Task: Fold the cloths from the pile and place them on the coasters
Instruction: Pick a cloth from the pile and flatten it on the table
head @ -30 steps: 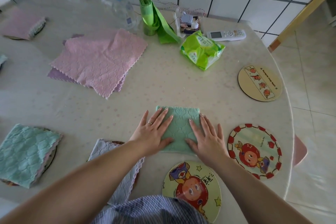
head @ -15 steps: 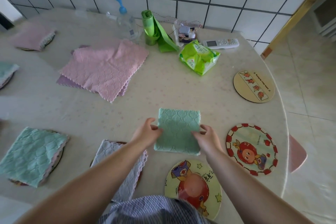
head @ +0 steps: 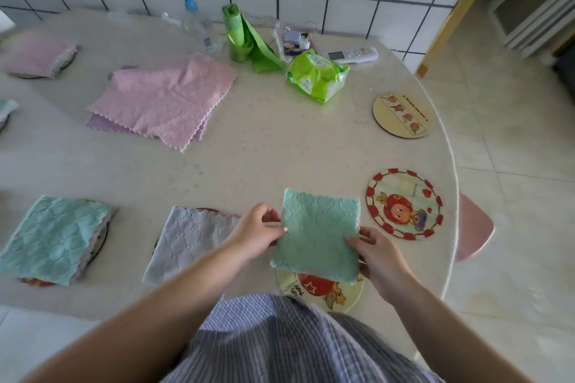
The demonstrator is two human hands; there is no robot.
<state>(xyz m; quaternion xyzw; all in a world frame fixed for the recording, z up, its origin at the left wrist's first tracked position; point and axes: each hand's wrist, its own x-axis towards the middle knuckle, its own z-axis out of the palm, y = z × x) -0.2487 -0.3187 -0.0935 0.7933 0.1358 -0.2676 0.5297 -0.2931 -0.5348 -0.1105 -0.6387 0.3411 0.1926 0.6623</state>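
A folded green cloth [head: 319, 232] hangs just over the yellow cartoon coaster [head: 323, 291] at the table's near edge, covering its far half. My left hand [head: 256, 228] pinches the cloth's left edge and my right hand [head: 373, 250] grips its right edge. The pile of unfolded pink cloths [head: 161, 99] lies at the back left. Two bare coasters sit to the right: a red-rimmed one [head: 404, 204] and a tan one [head: 403, 115]. Folded cloths lie on other coasters: grey [head: 186, 241], teal [head: 54, 238] and pink [head: 34, 53].
Along the tiled wall stand a pump bottle [head: 196, 22], a green bag roll [head: 239, 37], a green wipes pack [head: 315, 76], a remote [head: 353, 54] and small clutter. The round table's edge [head: 452, 196] curves on the right, with a pink stool [head: 473, 230] below it.
Both hands went from pressing the green cloth flat to pinching its sides, then lifted it and brought it toward me, over the yellow coaster.
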